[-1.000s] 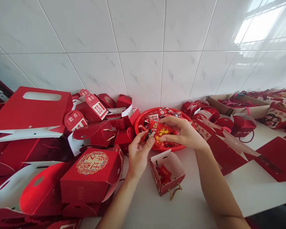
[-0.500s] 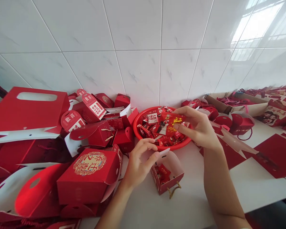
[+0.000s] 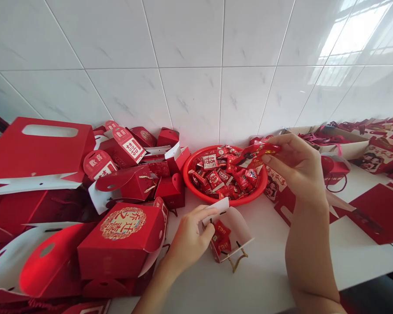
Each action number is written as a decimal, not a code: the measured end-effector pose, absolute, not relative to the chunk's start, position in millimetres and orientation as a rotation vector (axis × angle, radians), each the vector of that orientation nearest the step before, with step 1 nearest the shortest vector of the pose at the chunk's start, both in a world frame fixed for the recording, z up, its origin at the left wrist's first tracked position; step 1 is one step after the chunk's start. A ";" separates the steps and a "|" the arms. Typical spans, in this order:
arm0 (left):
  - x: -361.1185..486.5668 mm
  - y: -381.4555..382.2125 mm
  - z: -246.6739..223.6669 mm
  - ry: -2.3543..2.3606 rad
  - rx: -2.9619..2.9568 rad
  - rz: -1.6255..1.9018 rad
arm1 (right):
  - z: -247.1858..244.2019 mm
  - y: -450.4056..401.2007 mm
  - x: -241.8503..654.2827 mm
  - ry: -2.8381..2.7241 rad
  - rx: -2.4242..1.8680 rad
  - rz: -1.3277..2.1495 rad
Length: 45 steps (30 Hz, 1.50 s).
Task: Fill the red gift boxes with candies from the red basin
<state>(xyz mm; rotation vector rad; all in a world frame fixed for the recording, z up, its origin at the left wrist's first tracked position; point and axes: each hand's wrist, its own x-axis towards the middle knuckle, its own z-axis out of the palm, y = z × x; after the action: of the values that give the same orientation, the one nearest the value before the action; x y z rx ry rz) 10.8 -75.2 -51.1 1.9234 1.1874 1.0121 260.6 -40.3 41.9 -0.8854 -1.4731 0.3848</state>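
Observation:
My left hand (image 3: 192,233) pinches the near-left wall of a small candy box (image 3: 240,226), its thumb inside the rim and its fingers at a raised white flap. The box stands open on the table with several red wrapped candies (image 3: 222,237) inside and a gold cord handle (image 3: 237,261) hanging at its front. Up over the right rim of a red plastic basket (image 3: 196,194), my right hand (image 3: 294,168) holds a shiny red candy packet (image 3: 256,150) between thumb and fingers. Red wrapped candies (image 3: 219,176) fill the basket.
Red gift boxes (image 3: 121,240) are heaped on the left, with a large handled box (image 3: 39,148) behind. On the right are flattened red boxes (image 3: 380,213) and a cardboard carton (image 3: 356,148). A white tiled wall (image 3: 190,100) rises behind the table.
My right hand has moved right with the packet, which is now turned edge-on and uncovers the basket's candies. My left hand has shifted down onto the box, which tilts slightly.

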 end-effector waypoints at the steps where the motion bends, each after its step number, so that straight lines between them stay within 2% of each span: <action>1: 10.6 -75.8 -51.5 1.178 1.926 1.022 | 42.3 -40.7 260.0 -1.490 -0.879 0.413; 9: 5.1 -80.7 -55.1 1.133 1.858 1.032 | 43.8 -43.7 255.1 -1.665 -0.924 0.578; 17: 3.8 -79.4 -52.0 1.026 1.822 0.969 | 43.0 -45.4 236.8 -2.255 -0.753 0.729; 24: -3.1 -77.5 -57.4 0.991 1.777 0.976 | 38.9 -46.2 222.6 -2.590 -0.975 0.639; 29: -3.7 -77.2 -57.9 1.038 1.758 0.983 | 40.8 -48.8 224.4 -2.674 -0.965 0.671; 39: -1.7 -76.7 -54.8 0.997 1.772 0.985 | 21.7 -58.8 183.0 -3.144 -1.038 0.265; 42: -1.3 -77.1 -53.6 0.982 1.788 0.995 | 19.7 -60.1 179.3 -3.120 -1.174 0.127; 45: -0.8 -77.5 -52.7 0.978 1.779 1.022 | 21.8 -60.5 181.1 -3.082 -1.181 0.154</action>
<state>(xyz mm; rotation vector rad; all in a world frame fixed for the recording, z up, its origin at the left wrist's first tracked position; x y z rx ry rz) -0.8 -77.5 -52.7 1.7790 0.9780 1.0225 181.1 -60.5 21.8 -1.1810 -3.0825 0.1539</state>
